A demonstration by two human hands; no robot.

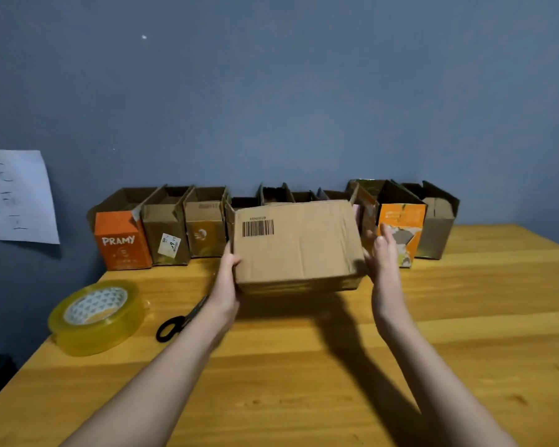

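Observation:
A plain brown cardboard box (299, 243) with a black barcode on its upper left is held above the wooden table (304, 366), its broad face tilted toward me. My left hand (228, 275) grips the box's lower left edge, thumb on the front face. My right hand (383, 256) is at the box's right side with fingers straight and pointing up; whether the palm touches the box I cannot tell.
A row of several open cartons lines the wall, with an orange PRAMY box (121, 241) at its left end and an orange torn box (400, 230) toward the right. A large roll of clear tape (96, 316) and black-handled scissors (181, 321) lie at the left. Paper sheet (17, 196) hangs on the wall.

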